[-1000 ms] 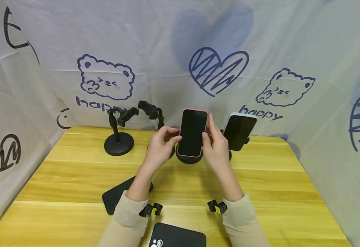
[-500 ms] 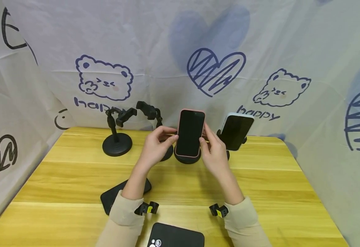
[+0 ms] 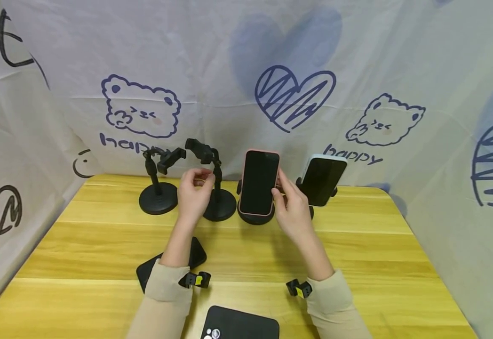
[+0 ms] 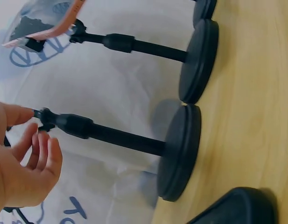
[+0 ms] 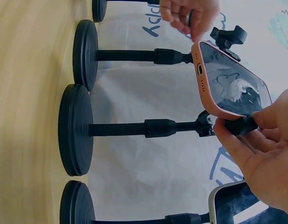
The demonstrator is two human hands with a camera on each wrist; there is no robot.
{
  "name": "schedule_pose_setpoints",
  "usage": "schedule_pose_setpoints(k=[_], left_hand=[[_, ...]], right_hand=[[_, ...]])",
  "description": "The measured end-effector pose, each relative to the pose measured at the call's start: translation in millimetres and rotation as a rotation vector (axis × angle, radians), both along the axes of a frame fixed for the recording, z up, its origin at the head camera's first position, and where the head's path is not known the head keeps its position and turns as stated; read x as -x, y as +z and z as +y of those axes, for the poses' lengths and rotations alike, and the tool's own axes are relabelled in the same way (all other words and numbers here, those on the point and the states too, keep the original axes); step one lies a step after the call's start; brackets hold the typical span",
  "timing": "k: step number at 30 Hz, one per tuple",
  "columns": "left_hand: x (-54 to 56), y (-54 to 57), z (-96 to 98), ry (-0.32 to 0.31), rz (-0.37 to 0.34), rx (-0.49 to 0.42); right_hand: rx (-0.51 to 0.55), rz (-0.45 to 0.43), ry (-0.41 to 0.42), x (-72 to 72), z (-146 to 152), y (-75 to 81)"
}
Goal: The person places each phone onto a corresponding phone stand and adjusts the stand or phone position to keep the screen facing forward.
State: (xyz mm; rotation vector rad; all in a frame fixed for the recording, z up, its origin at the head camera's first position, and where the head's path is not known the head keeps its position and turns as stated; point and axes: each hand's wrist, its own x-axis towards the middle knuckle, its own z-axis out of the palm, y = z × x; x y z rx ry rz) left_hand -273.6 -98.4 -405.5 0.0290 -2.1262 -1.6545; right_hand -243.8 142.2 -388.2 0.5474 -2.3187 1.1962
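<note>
A smartphone in a pink case [image 3: 259,182] sits upright in the clamp of a black phone stand, screen facing me. My right hand [image 3: 292,207] grips the phone's right edge. In the right wrist view its thumb and fingers [image 5: 231,140] close about that edge and the black clamp [image 5: 241,125]. My left hand [image 3: 193,195] is apart from the pink phone, its fingers loosely curled with nothing seen in them. It hovers in front of another phone stand [image 3: 219,205], whose clamp holds no phone; whether the fingertips touch the stand's neck I cannot tell.
A phone with a light-coloured case [image 3: 324,181] stands in a holder at the right. Another phone stand [image 3: 158,197] is at the far left. Two black phones lie on the table, one [image 3: 197,254] partly under my left forearm, one [image 3: 242,325] at the front edge. A printed cloth [image 3: 221,94] hangs behind.
My left hand has let go of the pink-cased phone's left edge and moved left, in front of the neighbouring stand. The right hand stays at the phone's right edge.
</note>
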Motion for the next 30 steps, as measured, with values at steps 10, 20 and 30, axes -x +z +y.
schedule_pose_setpoints(k=[10,20,30], left_hand=[[22.6,-16.9,-5.8,-0.07,-0.075,0.042],[29.0,-17.6,-4.3,-0.131,-0.083,0.108],[25.3,-17.0,-4.1,-0.115,-0.08,0.115]], right_hand=[[-0.01,-0.008,0.017,-1.9,-3.6,0.9],[-0.02,0.029,0.002,-0.4,-3.7,0.7],[-0.025,0.012,0.0,-0.3,-0.7,-0.2]])
